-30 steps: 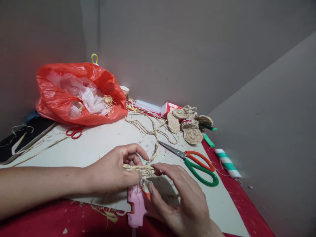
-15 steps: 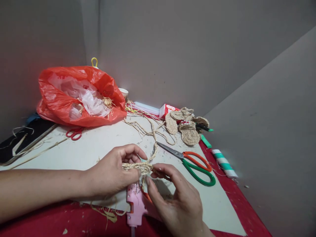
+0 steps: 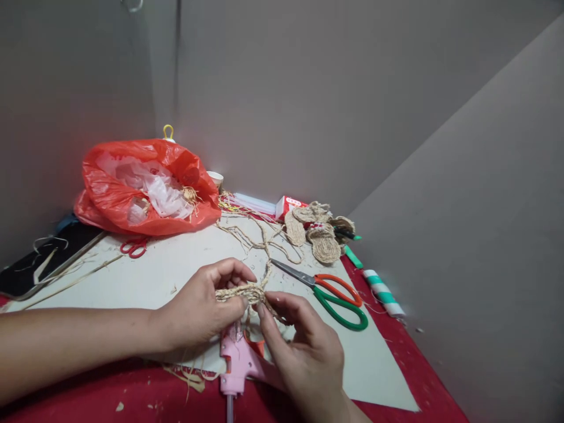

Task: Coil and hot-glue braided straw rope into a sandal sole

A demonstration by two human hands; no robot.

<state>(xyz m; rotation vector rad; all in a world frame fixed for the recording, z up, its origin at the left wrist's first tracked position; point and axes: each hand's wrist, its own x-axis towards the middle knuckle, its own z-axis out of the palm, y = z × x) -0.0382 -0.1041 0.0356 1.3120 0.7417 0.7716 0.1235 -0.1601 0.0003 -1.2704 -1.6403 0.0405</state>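
A piece of coiled straw braid (image 3: 251, 292) is gripped in my left hand (image 3: 205, 299), thumb in front and fingers behind. My right hand (image 3: 304, 346) pinches the right end of the same piece between thumb and fingertips. From it a loose tail of straw braid (image 3: 267, 271) runs away across the white board. Below the hands lies a pink glue gun (image 3: 235, 364), partly hidden by my right hand. Scissors with one orange and one green handle (image 3: 339, 302) rest on the board to the right, their tips near the braid tail.
An open red plastic bag (image 3: 110, 205) with white plastic and straw stands back left, with small red scissors (image 3: 134, 247) before it. A dark tablet-like slab (image 3: 26, 264) lies far left. Several woven straw soles (image 3: 326, 244) pile up back right, near a green-and-white roll (image 3: 383, 294).
My right fingertips have closed onto the end of the braid piece. The view has shifted, so the board and items on it appear slightly further left; my left hand keeps its hold.
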